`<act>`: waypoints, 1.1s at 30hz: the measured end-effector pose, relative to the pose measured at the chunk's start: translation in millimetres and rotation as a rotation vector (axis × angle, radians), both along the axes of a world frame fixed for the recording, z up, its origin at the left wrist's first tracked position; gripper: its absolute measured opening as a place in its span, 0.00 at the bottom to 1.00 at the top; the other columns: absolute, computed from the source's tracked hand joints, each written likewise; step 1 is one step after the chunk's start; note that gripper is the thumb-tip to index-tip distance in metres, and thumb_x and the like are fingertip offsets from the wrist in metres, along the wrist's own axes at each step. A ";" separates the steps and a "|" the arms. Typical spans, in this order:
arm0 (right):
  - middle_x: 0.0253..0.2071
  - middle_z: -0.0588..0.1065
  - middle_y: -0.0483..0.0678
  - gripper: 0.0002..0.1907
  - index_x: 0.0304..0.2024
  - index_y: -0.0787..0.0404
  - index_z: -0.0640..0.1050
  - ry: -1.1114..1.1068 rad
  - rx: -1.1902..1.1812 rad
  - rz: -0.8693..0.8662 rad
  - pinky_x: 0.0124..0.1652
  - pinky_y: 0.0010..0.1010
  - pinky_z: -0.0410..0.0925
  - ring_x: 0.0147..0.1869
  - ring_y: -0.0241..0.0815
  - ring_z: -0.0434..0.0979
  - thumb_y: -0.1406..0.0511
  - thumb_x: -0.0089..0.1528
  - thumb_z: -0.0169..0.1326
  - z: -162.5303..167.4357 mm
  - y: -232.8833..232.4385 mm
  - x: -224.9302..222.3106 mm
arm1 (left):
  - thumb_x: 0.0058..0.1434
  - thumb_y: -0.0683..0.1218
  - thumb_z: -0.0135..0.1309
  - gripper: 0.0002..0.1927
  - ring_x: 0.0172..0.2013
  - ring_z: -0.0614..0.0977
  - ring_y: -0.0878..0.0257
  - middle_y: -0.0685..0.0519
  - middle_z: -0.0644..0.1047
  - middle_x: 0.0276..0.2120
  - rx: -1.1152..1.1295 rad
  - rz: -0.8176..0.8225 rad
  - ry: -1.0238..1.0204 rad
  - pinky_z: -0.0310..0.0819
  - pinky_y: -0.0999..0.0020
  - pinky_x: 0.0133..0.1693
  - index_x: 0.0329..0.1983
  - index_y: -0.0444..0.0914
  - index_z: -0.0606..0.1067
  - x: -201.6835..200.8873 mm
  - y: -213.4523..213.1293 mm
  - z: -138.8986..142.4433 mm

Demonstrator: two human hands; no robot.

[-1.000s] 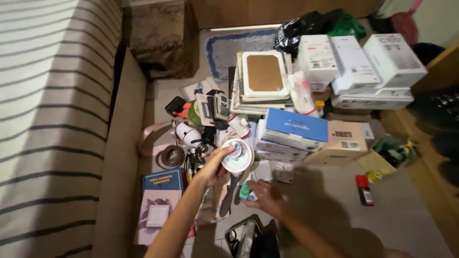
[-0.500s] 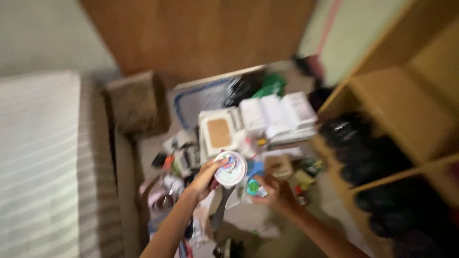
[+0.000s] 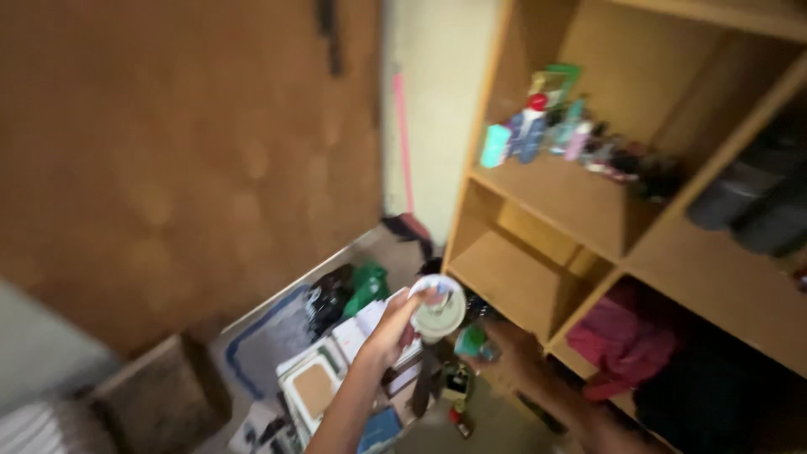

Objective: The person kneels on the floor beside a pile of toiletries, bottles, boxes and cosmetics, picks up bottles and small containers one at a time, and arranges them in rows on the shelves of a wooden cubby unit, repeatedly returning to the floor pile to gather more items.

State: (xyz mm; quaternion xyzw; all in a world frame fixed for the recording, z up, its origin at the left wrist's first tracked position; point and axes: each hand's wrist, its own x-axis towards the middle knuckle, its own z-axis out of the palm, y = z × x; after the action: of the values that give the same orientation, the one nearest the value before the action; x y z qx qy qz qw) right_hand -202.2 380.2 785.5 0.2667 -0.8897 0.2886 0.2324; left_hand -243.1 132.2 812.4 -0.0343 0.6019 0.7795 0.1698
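In the head view everything is motion-blurred, so I cannot make out details of the bottles on the wooden shelf. My left hand grips a round white lidded tub, raised before the shelf's lower compartment. My right hand closes around a small green object just below it, its shape unclear.

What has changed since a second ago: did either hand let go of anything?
No. The view swung up from the cluttered floor to the wooden shelf unit, and both hands rose toward it. The left hand still has its grip on the round white container; the right hand still holds the small green thing. The boxes remain on the floor.
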 end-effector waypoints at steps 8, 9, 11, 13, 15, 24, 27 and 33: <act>0.38 0.81 0.55 0.31 0.47 0.57 0.79 0.071 0.086 -0.261 0.36 0.41 0.74 0.39 0.55 0.82 0.52 0.46 0.70 69.0 111.7 -89.8 | 0.63 0.58 0.59 0.21 0.17 0.69 0.76 0.63 0.77 0.24 0.349 -0.237 0.123 0.55 0.78 0.18 0.51 0.41 0.77 -141.9 144.4 41.3; 0.37 0.81 0.55 0.31 0.48 0.57 0.79 0.030 0.122 -0.336 0.36 0.42 0.74 0.38 0.55 0.82 0.51 0.46 0.70 75.2 120.3 -98.3 | 0.62 0.58 0.58 0.20 0.18 0.71 0.75 0.63 0.78 0.26 0.373 -0.243 0.108 0.57 0.77 0.19 0.52 0.42 0.76 -152.8 160.6 44.9; 0.35 0.81 0.55 0.32 0.48 0.56 0.79 -0.081 0.222 -0.494 0.37 0.44 0.73 0.38 0.56 0.82 0.49 0.47 0.71 84.3 145.8 -108.6 | 0.63 0.59 0.58 0.21 0.14 0.66 0.75 0.62 0.73 0.21 0.305 -0.242 0.112 0.53 0.77 0.17 0.51 0.43 0.78 -167.9 187.1 40.4; 0.37 0.81 0.57 0.34 0.50 0.59 0.78 -0.026 0.175 -0.483 0.36 0.46 0.73 0.39 0.58 0.82 0.53 0.44 0.70 97.4 162.1 -129.9 | 0.62 0.61 0.57 0.21 0.12 0.63 0.75 0.62 0.71 0.18 0.222 -0.249 0.121 0.50 0.77 0.15 0.50 0.45 0.78 -199.2 199.9 50.5; 0.37 0.81 0.57 0.34 0.51 0.59 0.78 -0.076 0.161 -0.530 0.36 0.46 0.73 0.39 0.59 0.82 0.54 0.44 0.70 105.2 178.0 -135.2 | 0.60 0.62 0.55 0.20 0.11 0.63 0.74 0.62 0.73 0.18 0.157 -0.275 0.064 0.47 0.76 0.14 0.49 0.47 0.77 -213.0 218.5 53.4; 0.37 0.81 0.54 0.28 0.52 0.56 0.76 -0.272 0.062 -0.765 0.35 0.47 0.73 0.36 0.56 0.83 0.52 0.54 0.65 117.3 178.3 -187.0 | 0.61 0.63 0.56 0.21 0.11 0.60 0.75 0.63 0.67 0.16 0.203 -0.344 0.162 0.44 0.77 0.13 0.47 0.44 0.76 -273.0 264.6 70.3; 0.37 0.80 0.55 0.27 0.51 0.57 0.75 -0.170 0.100 -0.800 0.33 0.49 0.73 0.37 0.59 0.82 0.52 0.54 0.65 107.7 180.9 -210.3 | 0.59 0.63 0.55 0.21 0.11 0.62 0.74 0.61 0.69 0.16 0.094 -0.336 0.219 0.48 0.76 0.14 0.45 0.44 0.76 -310.8 286.3 61.4; 0.36 0.80 0.55 0.26 0.49 0.56 0.74 -0.207 0.156 -0.960 0.33 0.51 0.73 0.37 0.60 0.81 0.49 0.56 0.63 82.1 208.5 -264.4 | 0.62 0.58 0.58 0.23 0.29 0.80 0.71 0.57 0.80 0.34 0.188 -0.378 0.320 0.73 0.73 0.28 0.51 0.37 0.78 -393.1 336.0 15.1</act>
State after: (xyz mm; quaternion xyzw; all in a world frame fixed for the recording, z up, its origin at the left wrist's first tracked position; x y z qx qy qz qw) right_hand -466.6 588.8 867.6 -0.1866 -0.9495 0.1064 0.2286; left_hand -636.3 468.2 827.5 0.2183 0.5419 0.7820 0.2174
